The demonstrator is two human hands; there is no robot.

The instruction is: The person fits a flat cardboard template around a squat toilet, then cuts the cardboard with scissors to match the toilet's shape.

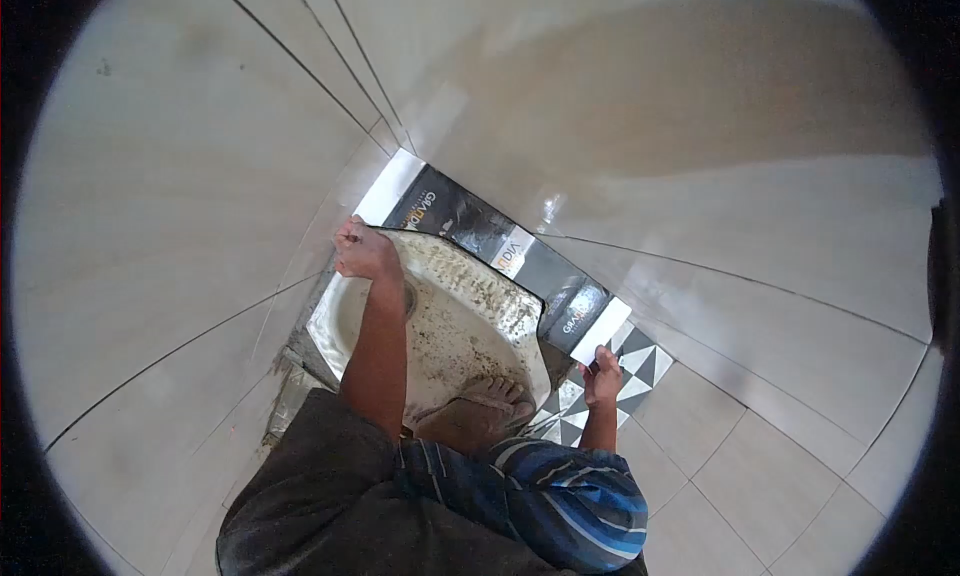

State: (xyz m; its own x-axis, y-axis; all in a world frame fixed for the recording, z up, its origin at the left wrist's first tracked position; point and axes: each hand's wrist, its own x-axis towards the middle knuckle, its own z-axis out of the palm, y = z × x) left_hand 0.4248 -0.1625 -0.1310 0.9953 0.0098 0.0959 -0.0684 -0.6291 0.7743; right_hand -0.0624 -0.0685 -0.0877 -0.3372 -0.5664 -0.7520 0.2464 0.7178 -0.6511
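Observation:
A long black and white cardboard piece [470,224] with "GRANDIA"-like printing lies along the foot of the wall, slanting down to the right. My left hand [366,253] is closed at its left end, with the fingertips partly hidden. At the lower right end, my right hand [602,378] grips the white edge, thumb on top. Below the cardboard is a white ceramic pan [465,321], spattered with brown dirt; it looks like a squat toilet. One bare foot [490,404] stands in the pan.
Large beige wall tiles [680,86] rise behind the cardboard. Black and white patterned tile [643,361] lies by my right hand, with plain beige floor tiles [730,456] beyond. A rough, broken edge [290,391] runs along the pan's left side.

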